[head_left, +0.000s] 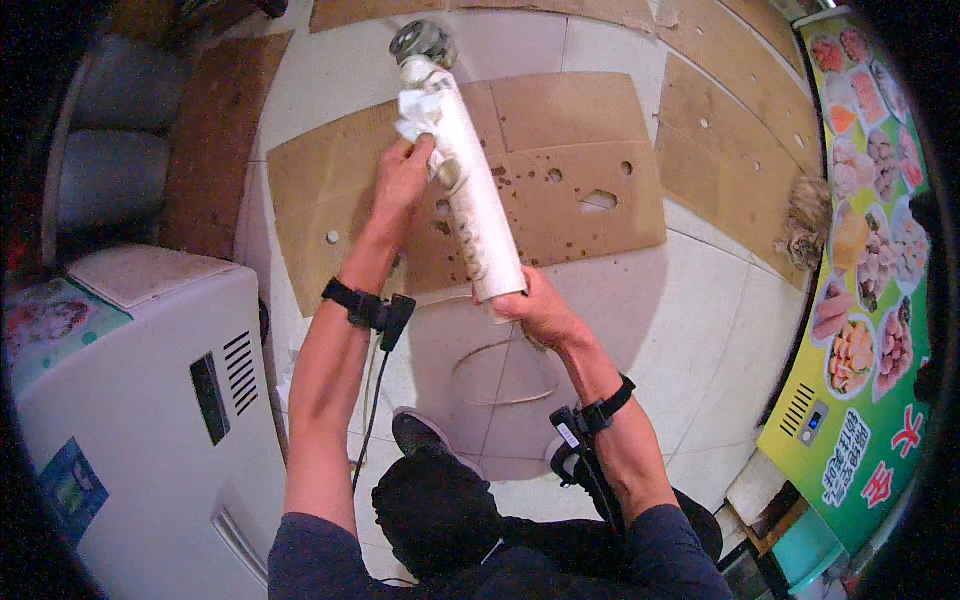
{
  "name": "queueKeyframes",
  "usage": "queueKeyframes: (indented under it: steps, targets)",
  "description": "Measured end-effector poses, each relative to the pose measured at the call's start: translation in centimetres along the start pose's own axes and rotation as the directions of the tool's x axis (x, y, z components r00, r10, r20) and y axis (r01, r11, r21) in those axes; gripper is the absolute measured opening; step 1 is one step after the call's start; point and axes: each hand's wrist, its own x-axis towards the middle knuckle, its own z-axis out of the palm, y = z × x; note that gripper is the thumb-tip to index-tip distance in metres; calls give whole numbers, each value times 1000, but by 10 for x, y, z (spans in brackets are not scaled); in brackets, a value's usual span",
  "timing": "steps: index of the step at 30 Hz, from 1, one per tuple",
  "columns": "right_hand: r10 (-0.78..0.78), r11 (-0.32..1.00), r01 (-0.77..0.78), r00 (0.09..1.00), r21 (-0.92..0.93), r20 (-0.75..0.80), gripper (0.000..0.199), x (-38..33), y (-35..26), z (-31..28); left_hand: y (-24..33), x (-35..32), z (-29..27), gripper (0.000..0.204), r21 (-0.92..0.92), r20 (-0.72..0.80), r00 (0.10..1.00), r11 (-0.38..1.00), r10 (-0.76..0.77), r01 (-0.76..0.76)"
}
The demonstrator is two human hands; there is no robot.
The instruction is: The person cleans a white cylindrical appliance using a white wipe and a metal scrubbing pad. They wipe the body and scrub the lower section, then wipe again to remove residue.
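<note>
My right hand (537,307) is wrapped round the near end of a long white tube-shaped thing (478,205), which slants up and away to the left above the floor. Brownish marks and bumps run along its left side. At its far end sits a round, grey metallic-looking head (422,44); its exact kind is not clear. The fingers of my left hand (402,178) are closed on a crumpled white wipe (420,112), pressed against the tube's left side near the far end. Both wrists wear black straps with small devices.
Flattened brown cardboard (560,170) with holes and dark spots lies on the pale tiles. A white appliance (170,350) stands at left, a freezer-like cabinet (850,300) with food pictures at right. A thin loop (505,400) lies near my feet. Beside the cabinet is a shaggy brownish thing (805,222).
</note>
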Motion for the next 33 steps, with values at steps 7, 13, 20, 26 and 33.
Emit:
queueKeyframes:
  steps: [7, 13, 20, 26, 33]
  targets:
    - [-37, 987, 25, 997, 161, 73, 80, -2, 38, -7, 75, -21, 30, 24, 360, 366, 782, 697, 505, -619]
    - [-63, 980, 49, 996, 195, 64, 72, -6, 46, -8, 62, -12, 33, 23, 438, 567, 730, 611, 381, -660]
    - [-69, 976, 40, 989, 216, 128, 84, -1, 50, -8, 63, 13, 29, 28, 458, 479, 735, 578, 480, -676]
    - [-3, 983, -13, 996, 181, 87, 85, -3, 57, -7, 57, -9, 13, 32, 506, 594, 741, 571, 313, -647]
    - [-56, 971, 29, 993, 239, 108, 84, 1, 53, -3, 65, 41, 37, 37, 492, 573, 702, 507, 423, -708]
